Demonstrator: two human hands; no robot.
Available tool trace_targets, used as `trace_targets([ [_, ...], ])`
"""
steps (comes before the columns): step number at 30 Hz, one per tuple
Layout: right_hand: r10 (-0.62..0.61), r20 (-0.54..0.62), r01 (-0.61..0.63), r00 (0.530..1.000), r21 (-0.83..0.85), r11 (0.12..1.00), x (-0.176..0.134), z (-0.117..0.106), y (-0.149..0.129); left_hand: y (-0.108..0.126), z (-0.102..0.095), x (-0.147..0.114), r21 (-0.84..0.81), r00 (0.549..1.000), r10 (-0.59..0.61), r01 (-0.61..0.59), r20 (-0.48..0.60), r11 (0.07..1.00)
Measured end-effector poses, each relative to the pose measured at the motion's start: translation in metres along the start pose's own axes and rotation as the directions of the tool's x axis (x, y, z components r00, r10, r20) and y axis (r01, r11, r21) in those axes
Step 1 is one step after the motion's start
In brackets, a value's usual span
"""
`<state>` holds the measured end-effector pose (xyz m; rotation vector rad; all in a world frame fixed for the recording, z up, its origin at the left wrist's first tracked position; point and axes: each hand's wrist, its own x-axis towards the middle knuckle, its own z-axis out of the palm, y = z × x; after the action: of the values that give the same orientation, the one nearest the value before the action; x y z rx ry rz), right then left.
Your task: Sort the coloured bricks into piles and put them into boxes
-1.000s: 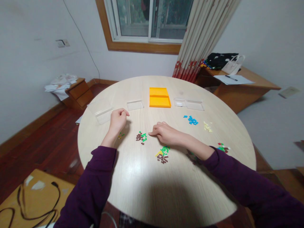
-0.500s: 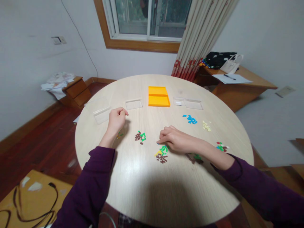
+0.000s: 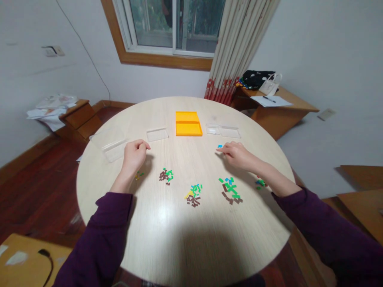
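My left hand (image 3: pixel 135 156) is closed with the thumb laid along the curled fingers, above the table at the left. Anything inside it is hidden. Just below it lie a few yellow and green pieces (image 3: pixel 138 175). My right hand (image 3: pixel 237 154) reaches in from the right, its index finger stretched out and nothing visible held. The fingertip is beside a blue piece (image 3: pixel 220 146); the hand covers the spot behind it. Small pieces lie in piles: brown and green (image 3: pixel 165 175), green, yellow and brown (image 3: pixel 194 195), larger green, blue and brown (image 3: pixel 229 189), and mixed colours (image 3: pixel 261 183).
An open orange case (image 3: pixel 188 128) stands at the back of the round table (image 3: pixel 161 243). Clear plastic trays flank it: one on the left (image 3: pixel 157 134), one on the right (image 3: pixel 230 132), and another (image 3: pixel 114 150) beside my left hand.
My right hand has moved from the middle pile, away and to the right, over to the blue pieces. The larger green and brown pile is now uncovered. The view has shifted; my left hand stays closed.
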<state>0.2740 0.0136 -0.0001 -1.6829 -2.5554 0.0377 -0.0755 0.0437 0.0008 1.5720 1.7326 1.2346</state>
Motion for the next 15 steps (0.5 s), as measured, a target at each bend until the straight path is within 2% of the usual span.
trace_targets([
  [2, 0.145, 0.015, -0.142, 0.989, -0.107, 0.984, 0.001, 0.005, 0.024, 0.001, 0.0, 0.0, 0.007, 1.0, -0.006, 0.006, -0.001, 1.0],
  [4, 0.197, 0.024, -0.191, 0.98, -0.144, 0.971, 0.002, 0.009, 0.036, 0.002, 0.0, -0.001, 0.009, 1.0, -0.003, 0.004, -0.003, 1.0],
  [15, 0.156, 0.01, -0.154, 0.988, -0.131, 0.979, 0.017, 0.02, 0.032, 0.007, -0.001, -0.003, 0.023, 0.999, -0.032, 0.032, 0.002, 0.999],
])
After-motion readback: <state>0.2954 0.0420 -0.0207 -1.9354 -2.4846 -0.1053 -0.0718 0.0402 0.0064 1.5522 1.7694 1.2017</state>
